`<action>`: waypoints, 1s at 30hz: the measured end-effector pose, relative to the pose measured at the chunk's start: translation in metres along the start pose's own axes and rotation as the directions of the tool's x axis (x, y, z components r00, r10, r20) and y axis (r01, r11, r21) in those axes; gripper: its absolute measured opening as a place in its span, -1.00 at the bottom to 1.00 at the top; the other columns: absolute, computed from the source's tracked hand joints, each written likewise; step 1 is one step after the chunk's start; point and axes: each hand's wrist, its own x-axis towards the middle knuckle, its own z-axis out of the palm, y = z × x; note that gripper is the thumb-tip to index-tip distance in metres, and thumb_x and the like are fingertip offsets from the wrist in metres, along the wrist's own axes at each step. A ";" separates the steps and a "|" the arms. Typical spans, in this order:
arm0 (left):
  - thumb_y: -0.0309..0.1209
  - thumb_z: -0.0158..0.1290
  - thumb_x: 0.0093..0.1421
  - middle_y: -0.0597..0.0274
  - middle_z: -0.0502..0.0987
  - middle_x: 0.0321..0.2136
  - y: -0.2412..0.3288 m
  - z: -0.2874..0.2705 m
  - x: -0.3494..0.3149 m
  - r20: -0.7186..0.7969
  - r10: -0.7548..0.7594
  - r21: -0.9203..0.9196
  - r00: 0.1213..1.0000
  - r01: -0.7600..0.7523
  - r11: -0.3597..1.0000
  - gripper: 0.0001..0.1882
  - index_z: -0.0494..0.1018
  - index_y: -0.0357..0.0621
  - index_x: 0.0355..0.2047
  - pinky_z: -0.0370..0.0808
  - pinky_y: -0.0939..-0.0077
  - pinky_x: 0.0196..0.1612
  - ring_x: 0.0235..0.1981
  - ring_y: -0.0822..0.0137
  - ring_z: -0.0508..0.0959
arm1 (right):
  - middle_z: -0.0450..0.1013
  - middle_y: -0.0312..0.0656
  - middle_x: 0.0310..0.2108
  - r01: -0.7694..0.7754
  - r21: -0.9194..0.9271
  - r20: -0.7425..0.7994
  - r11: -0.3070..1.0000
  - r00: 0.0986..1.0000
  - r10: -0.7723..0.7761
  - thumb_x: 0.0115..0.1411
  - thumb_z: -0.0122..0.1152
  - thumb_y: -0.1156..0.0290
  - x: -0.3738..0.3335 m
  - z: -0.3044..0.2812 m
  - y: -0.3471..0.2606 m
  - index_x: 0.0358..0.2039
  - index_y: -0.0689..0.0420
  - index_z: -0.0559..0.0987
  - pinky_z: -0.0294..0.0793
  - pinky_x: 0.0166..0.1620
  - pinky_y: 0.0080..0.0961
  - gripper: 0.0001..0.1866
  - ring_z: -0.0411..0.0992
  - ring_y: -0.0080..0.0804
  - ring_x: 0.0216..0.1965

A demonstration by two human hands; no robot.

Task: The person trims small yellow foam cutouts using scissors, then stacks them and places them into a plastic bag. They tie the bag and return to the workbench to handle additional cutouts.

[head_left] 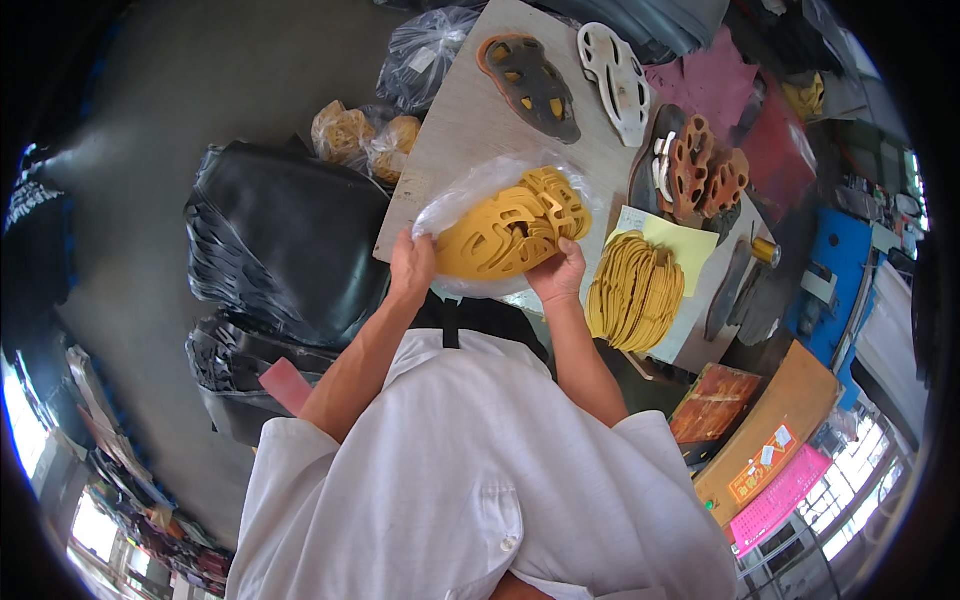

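A stack of yellow cut-out sheet pieces (490, 240) with openings through them sits in a clear plastic bag (450, 205), over the near edge of the table. At its left end my left hand (412, 265) is closed on the bag's edge; its fingertips are partly hidden. My right hand (558, 270) grips the near right side of the yellow pieces, thumb on top and fingers underneath out of sight. Just right of that hand, a second bundle of yellow pieces (635, 292) stands on edge beside a pale yellow paper sheet (690, 245).
On the table (440, 130) lie a dark sole-shaped form (530, 85), a white one (615, 85) and several orange-brown ones (692, 170). A yellow spool (765, 250) is at the right. Folded black sheets (290, 240) are piled at the left, near filled plastic bags (345, 135).
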 end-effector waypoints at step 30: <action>-0.35 -0.03 0.38 -0.27 0.59 -0.15 0.131 0.080 0.054 0.347 0.806 0.192 0.479 -0.878 0.439 -0.72 0.55 -0.27 -0.06 0.51 0.07 0.02 -0.09 -0.24 0.58 | 0.50 -0.23 -0.03 -0.344 -0.819 -0.447 0.460 0.884 -0.136 0.10 0.35 0.09 -0.013 0.034 -0.010 0.16 0.07 0.48 0.47 -0.10 -0.26 -0.37 0.43 -0.36 -0.05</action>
